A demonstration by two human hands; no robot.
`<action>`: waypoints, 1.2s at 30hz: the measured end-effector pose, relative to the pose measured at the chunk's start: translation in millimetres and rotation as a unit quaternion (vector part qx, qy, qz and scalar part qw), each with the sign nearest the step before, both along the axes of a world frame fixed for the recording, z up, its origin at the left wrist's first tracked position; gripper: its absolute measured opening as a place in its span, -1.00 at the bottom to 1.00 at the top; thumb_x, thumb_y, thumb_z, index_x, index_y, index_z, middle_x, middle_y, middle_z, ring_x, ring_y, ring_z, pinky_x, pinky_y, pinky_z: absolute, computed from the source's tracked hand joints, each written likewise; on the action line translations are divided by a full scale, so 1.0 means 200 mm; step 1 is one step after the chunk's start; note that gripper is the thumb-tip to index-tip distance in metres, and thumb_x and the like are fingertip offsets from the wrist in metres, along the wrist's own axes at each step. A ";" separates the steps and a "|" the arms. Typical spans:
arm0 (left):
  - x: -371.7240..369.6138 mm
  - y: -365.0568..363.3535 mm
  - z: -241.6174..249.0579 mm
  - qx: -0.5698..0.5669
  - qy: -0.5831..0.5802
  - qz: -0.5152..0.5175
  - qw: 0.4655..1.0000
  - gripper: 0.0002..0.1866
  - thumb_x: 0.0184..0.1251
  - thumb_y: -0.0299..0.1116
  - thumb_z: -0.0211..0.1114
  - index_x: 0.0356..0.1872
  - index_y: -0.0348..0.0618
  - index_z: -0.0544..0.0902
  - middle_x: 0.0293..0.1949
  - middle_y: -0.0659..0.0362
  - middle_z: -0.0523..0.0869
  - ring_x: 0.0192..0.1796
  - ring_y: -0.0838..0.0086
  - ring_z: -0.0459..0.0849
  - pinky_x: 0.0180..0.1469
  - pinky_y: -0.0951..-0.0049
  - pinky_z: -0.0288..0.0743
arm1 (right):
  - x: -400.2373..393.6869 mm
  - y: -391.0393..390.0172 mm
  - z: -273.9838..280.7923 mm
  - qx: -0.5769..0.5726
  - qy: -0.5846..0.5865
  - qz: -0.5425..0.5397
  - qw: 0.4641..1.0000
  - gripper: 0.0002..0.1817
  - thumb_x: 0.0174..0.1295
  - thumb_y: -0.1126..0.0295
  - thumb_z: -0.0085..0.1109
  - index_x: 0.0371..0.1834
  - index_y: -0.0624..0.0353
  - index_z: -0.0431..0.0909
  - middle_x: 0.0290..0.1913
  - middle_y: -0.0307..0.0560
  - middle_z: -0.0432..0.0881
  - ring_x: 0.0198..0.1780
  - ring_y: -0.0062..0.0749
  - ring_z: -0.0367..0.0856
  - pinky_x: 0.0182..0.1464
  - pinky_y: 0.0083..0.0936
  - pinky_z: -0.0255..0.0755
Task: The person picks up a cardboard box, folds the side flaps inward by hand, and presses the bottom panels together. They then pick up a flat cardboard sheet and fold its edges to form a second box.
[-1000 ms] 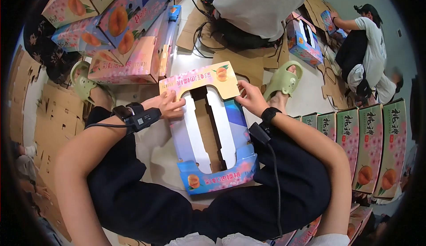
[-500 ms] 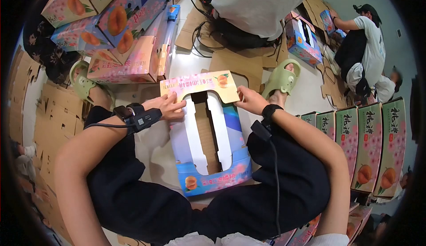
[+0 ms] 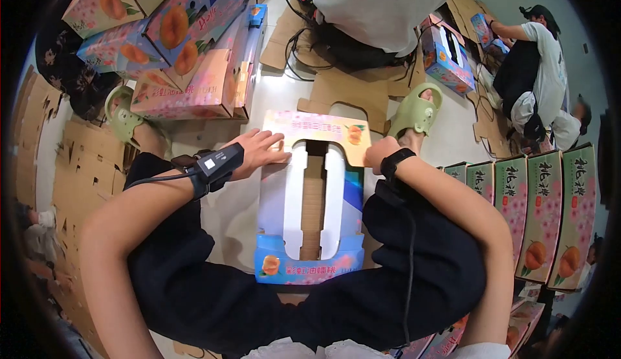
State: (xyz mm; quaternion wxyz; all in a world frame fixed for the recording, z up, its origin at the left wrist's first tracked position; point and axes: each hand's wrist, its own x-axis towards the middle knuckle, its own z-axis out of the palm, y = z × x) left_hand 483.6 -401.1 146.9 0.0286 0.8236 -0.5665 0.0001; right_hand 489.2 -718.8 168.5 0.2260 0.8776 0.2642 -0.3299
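A printed cardboard fruit box point(image 3: 272, 197) stands on the floor between my knees, with a long cut-out in its top. White side strips line the opening, and brown cardboard shows inside. Its far end carries a peach-coloured flap point(image 3: 323, 129) with fruit pictures and lettering. My left hand point(image 3: 259, 149) lies at the far left corner, fingers stretched out, their tips against the box edge. Closed at the far right corner, my right hand point(image 3: 383, 152) has its fingers curled on the edge of the flap; its fingertips are partly hidden.
Stacked fruit boxes point(image 3: 181, 87) stand at the upper left. Upright boxes point(image 3: 540, 217) line the right side. Flattened cardboard point(image 3: 349, 94) and black cables lie ahead. Another person point(image 3: 362, 10) sits close in front; a co-worker point(image 3: 533, 68) handles a box farther right.
The box has turned to sit straighter, and its far end has shifted right. My left fingers have spread from a curled hold on the flap; my right hand has moved slightly right with the corner.
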 end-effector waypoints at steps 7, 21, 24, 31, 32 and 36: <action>-0.08 -0.06 -0.01 -0.101 0.312 0.326 0.887 -0.35 0.08 -0.21 0.23 0.22 -0.10 0.21 -0.16 -0.17 0.51 -0.09 -0.05 0.54 -0.03 0.12 0.43 | -0.06 0.05 0.10 -0.092 0.063 0.030 0.993 -0.65 -0.06 0.06 0.21 -0.32 0.08 0.67 -0.29 -0.07 0.68 -0.19 -0.29 0.65 -0.23 -0.44 0.46; -0.12 -0.08 -0.25 -0.162 0.430 0.396 0.795 -0.30 0.07 -0.33 0.22 0.25 -0.34 0.19 -0.23 -0.11 0.64 -0.22 0.07 0.64 -0.09 0.26 0.49 | -0.05 0.53 -0.12 0.254 -0.228 0.287 0.895 -0.29 0.01 0.21 0.15 0.25 0.26 0.21 0.22 0.00 0.32 0.14 -0.24 0.34 0.04 -0.40 0.32; -0.13 -0.05 -0.34 -0.145 0.510 0.406 0.744 -0.49 0.12 -0.25 0.22 0.06 -0.35 0.42 -0.30 -0.05 0.68 -0.32 0.17 0.66 -0.16 0.33 0.50 | -0.02 0.56 -0.15 0.263 -0.244 0.319 0.877 -0.35 0.06 0.23 0.09 0.22 0.32 0.23 0.21 0.10 0.33 0.16 -0.13 0.36 0.07 -0.32 0.34; -0.14 -0.04 -0.34 -0.153 0.541 0.393 0.728 -0.66 0.16 -0.20 0.17 -0.16 -0.27 0.58 -0.40 0.05 0.70 -0.36 0.29 0.67 -0.19 0.36 0.48 | -0.06 0.72 -0.24 0.105 -0.341 0.414 0.837 -0.62 0.22 0.23 -0.12 -0.23 0.41 0.50 -0.01 0.49 0.49 -0.28 0.13 0.65 -0.48 -0.32 0.53; -0.13 -0.04 -0.36 -0.153 0.541 0.393 0.727 -0.66 0.16 -0.20 0.17 -0.16 -0.27 0.58 -0.40 0.05 0.70 -0.36 0.29 0.67 -0.19 0.36 0.48 | -0.07 0.75 -0.23 0.105 -0.341 0.415 0.837 -0.62 0.22 0.23 -0.12 -0.23 0.41 0.50 -0.01 0.49 0.49 -0.28 0.13 0.65 -0.48 -0.32 0.53; -0.13 -0.05 -0.38 -0.137 0.531 0.390 0.739 -0.73 0.15 -0.25 0.14 -0.27 -0.25 0.61 -0.40 0.00 0.69 -0.30 0.18 0.66 -0.16 0.30 0.48 | -0.08 0.81 -0.21 0.055 -0.258 0.377 0.888 -0.44 0.19 0.01 -0.11 -0.19 0.40 0.55 -0.09 0.48 0.52 -0.26 0.21 0.63 -0.40 -0.15 0.53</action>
